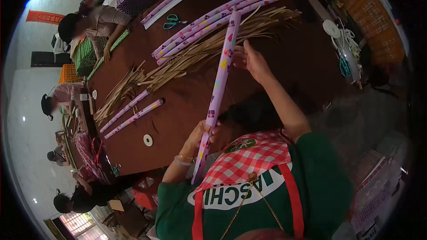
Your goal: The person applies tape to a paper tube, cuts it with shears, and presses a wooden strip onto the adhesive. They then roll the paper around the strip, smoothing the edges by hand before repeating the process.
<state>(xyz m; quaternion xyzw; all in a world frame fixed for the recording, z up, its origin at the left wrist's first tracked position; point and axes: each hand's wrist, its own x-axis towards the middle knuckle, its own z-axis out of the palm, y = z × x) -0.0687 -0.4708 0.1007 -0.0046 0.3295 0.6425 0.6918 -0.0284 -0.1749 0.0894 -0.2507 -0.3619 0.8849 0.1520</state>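
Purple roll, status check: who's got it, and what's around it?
Left hand grips purple roll low. Right hand touches it higher. Finished rolls and brown strips beyond on table.

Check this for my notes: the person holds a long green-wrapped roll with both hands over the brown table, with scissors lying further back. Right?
Not quite. The head view shows the roll is wrapped in purple patterned paper, not green. Both the left hand and right hand hold it over the brown table, scissors further back.
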